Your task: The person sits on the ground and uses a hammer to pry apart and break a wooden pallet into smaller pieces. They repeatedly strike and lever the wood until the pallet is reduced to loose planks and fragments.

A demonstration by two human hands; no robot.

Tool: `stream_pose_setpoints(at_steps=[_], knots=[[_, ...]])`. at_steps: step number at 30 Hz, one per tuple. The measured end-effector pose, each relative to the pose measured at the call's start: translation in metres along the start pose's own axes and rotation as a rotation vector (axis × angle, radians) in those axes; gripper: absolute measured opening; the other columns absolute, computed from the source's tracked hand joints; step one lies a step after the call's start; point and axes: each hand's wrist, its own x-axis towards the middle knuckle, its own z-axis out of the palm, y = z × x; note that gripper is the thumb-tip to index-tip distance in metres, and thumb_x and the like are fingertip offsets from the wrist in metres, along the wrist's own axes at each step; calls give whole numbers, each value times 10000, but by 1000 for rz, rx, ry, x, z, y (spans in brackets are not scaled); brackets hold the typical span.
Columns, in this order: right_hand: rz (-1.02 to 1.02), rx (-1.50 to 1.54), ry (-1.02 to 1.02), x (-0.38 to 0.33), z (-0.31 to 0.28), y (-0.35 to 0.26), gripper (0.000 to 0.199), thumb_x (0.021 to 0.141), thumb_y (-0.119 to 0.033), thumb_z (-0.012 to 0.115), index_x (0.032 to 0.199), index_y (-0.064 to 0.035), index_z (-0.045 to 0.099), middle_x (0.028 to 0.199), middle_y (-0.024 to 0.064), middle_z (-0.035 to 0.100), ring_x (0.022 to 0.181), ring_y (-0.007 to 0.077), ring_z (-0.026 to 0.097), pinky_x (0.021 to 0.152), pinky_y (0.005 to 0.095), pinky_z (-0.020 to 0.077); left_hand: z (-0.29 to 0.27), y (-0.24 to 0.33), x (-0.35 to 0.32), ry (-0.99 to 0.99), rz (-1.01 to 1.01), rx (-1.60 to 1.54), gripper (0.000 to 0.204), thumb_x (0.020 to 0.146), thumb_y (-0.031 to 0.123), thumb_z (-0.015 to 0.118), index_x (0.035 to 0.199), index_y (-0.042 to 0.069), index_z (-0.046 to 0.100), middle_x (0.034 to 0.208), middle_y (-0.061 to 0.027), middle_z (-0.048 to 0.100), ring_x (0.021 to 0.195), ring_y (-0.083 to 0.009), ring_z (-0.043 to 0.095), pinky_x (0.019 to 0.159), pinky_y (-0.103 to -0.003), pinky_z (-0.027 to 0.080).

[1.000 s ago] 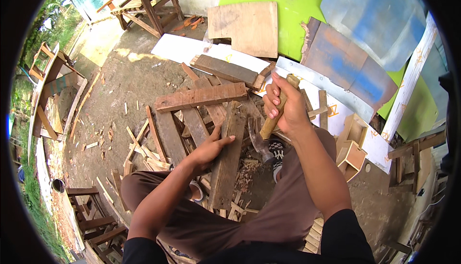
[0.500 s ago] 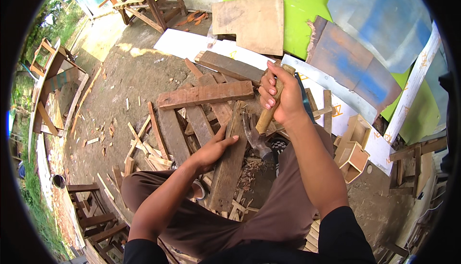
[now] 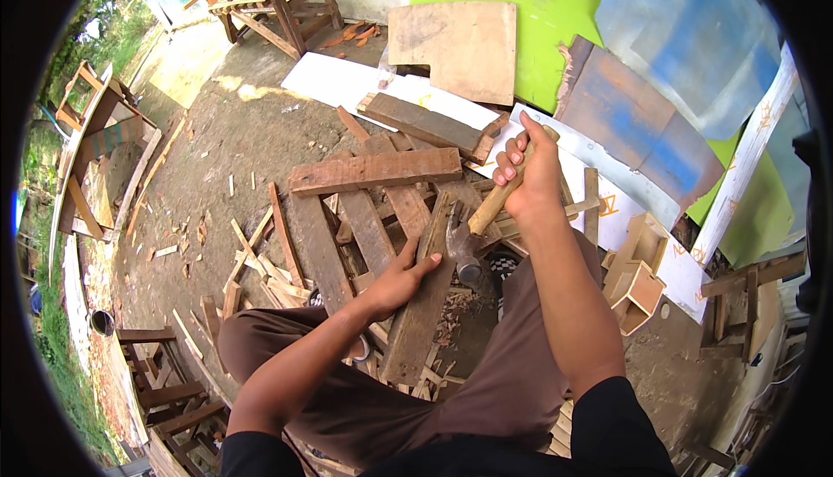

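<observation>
Between my knees a worn wooden plank (image 3: 418, 328) stands tilted, its far end leaning toward the pile of boards. My left hand (image 3: 401, 284) is closed around its left side, with the thumb lying across its upper face. In my right hand (image 3: 531, 169) is a claw hammer, gripped by its wooden handle (image 3: 495, 206). The hammer's dark metal head (image 3: 467, 267) hangs low beside the plank's right edge, claw side toward the plank. Whether the claw touches the wood, I cannot tell.
Crossed boards, topped by a reddish beam (image 3: 375, 171), lie ahead. Another thick beam (image 3: 423, 121) rests on a white panel behind them. Thin wood offcuts (image 3: 252, 256) litter the ground at left. A small wooden box (image 3: 640, 264) sits right of my knee; a wooden chair (image 3: 276, 8) stands far back.
My right hand has shifted a little to the right, tilting the hammer handle further over. The plank's far end and my left hand have moved slightly right.
</observation>
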Motion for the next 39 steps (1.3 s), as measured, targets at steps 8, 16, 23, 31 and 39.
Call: stream_pose_setpoints(at_steps=[8,16,23,31,39], knots=[[-178,89,-39,-6,0,2,429,1001,-366,664,721,-145,427,558,-7,385,416,144,386,423,313,330,-14,-4,-4,-108,-164,-311,954,1036,583,569,1658,-9,152,1662,-246,307,1493,-293,388,1201,-408,361],[-298,111,-187,-15,9,7,613,1027,-656,475,698,-143,409,551,0,365,403,147,355,406,306,327,11,-23,-45,153,122,223,922,986,568,673,1579,-36,309,1486,-279,543,1356,-327,562,1149,-398,426],[-340,109,-246,-13,7,22,456,1028,-440,499,734,-96,436,589,46,427,451,150,395,411,301,356,56,-60,-56,436,101,80,787,1022,560,612,1532,-10,428,1422,-222,618,1318,-314,593,1081,-422,464],[-255,24,-382,-21,13,20,355,988,-336,464,742,-82,444,605,53,438,532,169,444,564,345,440,84,-100,-54,77,-81,-974,800,1002,735,472,1425,63,562,1158,-146,683,1012,-270,700,806,-441,607],[-89,-144,-559,-41,13,4,311,955,-249,447,721,-50,498,623,94,497,570,207,493,602,374,461,110,-107,-55,68,-40,-1038,844,963,801,447,1222,20,634,884,-169,691,764,-278,729,685,-426,624]])
